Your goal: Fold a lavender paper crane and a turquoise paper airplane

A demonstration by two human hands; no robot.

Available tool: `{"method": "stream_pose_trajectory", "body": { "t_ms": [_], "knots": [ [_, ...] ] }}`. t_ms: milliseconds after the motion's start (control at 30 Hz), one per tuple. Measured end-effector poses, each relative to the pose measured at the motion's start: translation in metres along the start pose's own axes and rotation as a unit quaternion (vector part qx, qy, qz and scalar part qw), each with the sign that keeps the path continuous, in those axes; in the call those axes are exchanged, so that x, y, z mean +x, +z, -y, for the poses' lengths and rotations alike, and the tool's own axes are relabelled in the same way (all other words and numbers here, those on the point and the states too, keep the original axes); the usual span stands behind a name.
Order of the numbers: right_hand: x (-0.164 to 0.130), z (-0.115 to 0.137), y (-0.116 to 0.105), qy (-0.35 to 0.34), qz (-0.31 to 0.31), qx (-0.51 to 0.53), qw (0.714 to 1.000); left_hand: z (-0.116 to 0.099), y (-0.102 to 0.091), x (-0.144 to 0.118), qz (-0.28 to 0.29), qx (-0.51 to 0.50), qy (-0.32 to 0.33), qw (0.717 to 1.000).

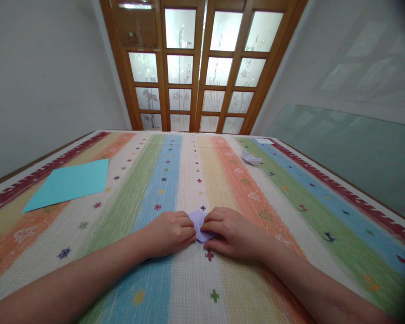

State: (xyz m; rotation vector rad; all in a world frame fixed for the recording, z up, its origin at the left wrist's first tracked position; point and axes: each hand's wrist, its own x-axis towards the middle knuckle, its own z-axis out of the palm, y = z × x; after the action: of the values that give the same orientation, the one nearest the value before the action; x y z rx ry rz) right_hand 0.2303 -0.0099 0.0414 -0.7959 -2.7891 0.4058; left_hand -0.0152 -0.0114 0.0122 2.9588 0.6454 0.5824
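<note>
A small piece of folded purple paper [198, 219] lies on the striped tablecloth at the middle of the table, between my two hands. My left hand [170, 231] grips its left edge, the fingers curled and pressed together. From the other side my right hand [231, 231] pinches the paper, its fingers bent over the right part and the thumb low beside the near edge. Both hands partly cover the paper, so its full shape is hidden.
A flat turquoise sheet of paper [72, 182] lies at the left. Toward the back right sits a folded pale paper figure [250, 158], with a small white piece [263, 141] beyond it. The striped tablecloth [128, 198] covers the table; wooden glazed doors [197, 67] stand behind.
</note>
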Motion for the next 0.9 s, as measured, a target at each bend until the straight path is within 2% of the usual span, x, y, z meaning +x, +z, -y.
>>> {"method": "stream_pose_trajectory", "body": {
  "t_ms": [167, 400, 567, 733, 833, 900],
  "knots": [
    [-0.001, 0.000, 0.002, 0.000, -0.019, -0.007, 1.000, 0.000, -0.002, -0.001, 0.022, 0.034, -0.012, 0.999],
    [-0.002, -0.001, 0.005, -0.014, -0.018, -0.035, 0.999, -0.002, -0.003, -0.001, 0.000, 0.024, -0.013, 1.000],
    [-0.002, -0.002, 0.006, -0.026, -0.018, -0.019, 0.999, -0.012, -0.004, 0.000, 0.009, 0.027, -0.009, 1.000],
    [-0.002, -0.001, 0.001, -0.040, 0.002, 0.039, 0.998, -0.023, -0.008, -0.001, 0.022, -0.070, -0.021, 0.997],
    [-0.003, -0.001, -0.001, -0.027, 0.002, 0.057, 0.998, -0.020, -0.009, 0.000, 0.001, -0.128, -0.054, 0.990],
    [-0.003, -0.004, 0.000, -0.012, -0.001, 0.064, 0.998, -0.015, -0.008, 0.000, -0.013, -0.133, -0.057, 0.989]
  ]
}}
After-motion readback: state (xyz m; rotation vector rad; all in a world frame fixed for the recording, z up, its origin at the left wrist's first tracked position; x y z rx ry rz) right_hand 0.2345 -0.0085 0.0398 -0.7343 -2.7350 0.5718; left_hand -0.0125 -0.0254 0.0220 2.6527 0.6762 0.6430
